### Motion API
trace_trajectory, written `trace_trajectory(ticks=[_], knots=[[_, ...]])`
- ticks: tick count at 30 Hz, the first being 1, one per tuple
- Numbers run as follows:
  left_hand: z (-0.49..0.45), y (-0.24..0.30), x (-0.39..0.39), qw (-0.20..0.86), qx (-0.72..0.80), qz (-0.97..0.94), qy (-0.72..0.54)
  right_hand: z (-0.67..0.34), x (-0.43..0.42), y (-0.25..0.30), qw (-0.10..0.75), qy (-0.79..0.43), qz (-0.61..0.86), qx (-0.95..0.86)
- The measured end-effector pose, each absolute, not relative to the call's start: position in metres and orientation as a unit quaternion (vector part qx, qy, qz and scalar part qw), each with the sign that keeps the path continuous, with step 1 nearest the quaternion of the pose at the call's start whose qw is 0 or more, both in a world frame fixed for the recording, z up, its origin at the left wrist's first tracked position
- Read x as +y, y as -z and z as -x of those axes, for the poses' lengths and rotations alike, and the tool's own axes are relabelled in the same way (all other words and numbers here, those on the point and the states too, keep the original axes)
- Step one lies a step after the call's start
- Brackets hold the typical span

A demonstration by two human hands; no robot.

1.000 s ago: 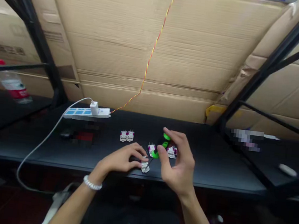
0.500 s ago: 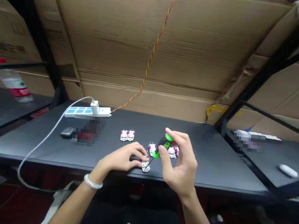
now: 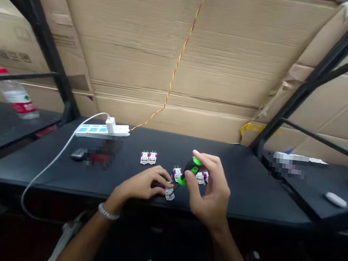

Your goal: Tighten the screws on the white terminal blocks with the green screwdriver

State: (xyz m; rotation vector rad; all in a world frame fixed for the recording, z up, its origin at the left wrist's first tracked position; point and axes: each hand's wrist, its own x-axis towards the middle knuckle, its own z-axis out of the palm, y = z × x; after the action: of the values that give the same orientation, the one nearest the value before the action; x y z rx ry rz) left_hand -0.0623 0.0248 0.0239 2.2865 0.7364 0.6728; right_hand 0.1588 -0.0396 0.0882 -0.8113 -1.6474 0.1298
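Note:
My left hand (image 3: 148, 183) rests at the front of the dark tabletop, its fingers closed on a small white-and-purple plug piece (image 3: 169, 193). In my right hand (image 3: 209, 189) is a screwdriver (image 3: 191, 169) with a black-and-green handle, held between thumb and fingers. Its thin shaft slants down to the left, and the tip meets the plug piece. Just behind the screwdriver lies another plug piece (image 3: 177, 173) with two pins pointing away. Further pieces (image 3: 200, 177) are partly covered by my right hand. Two more plug pieces (image 3: 148, 157) sit side by side, farther back on the left.
A white power strip (image 3: 98, 129) with a plugged-in white charger (image 3: 110, 125) lies at the back left; its cable hangs over the front edge. Near it is a dark computer mouse (image 3: 78, 154). Black frame posts (image 3: 67, 97) flank the table. A bottle (image 3: 20, 98) lies beyond the left post.
My hands, the screwdriver and the plug piece keep nearly the same position. At the far right edge, part of another person's hand has come into view. The picture is brighter at the cardboard.

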Motion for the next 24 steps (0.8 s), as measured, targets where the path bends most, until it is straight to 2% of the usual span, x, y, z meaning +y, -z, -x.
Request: trace_trajectory(ticks=[9,18,24], knots=[[0.0634,-0.0214,0.0258,0.313,0.275,-0.872,-0.258,-0.1584,-0.0370,-0.0875,0.602,-0.059,0.342,-0.719],[0.0621,-0.0216,0.0252,0.306,0.281,-0.873,-0.256,-0.1581,-0.0389,-0.0891,0.576,-0.123,0.255,-0.767],[0.0618,-0.0226,0.0241,0.307,0.290,-0.871,-0.253,-0.1578,-0.0378,-0.0898,0.574,-0.068,0.259,-0.774]])
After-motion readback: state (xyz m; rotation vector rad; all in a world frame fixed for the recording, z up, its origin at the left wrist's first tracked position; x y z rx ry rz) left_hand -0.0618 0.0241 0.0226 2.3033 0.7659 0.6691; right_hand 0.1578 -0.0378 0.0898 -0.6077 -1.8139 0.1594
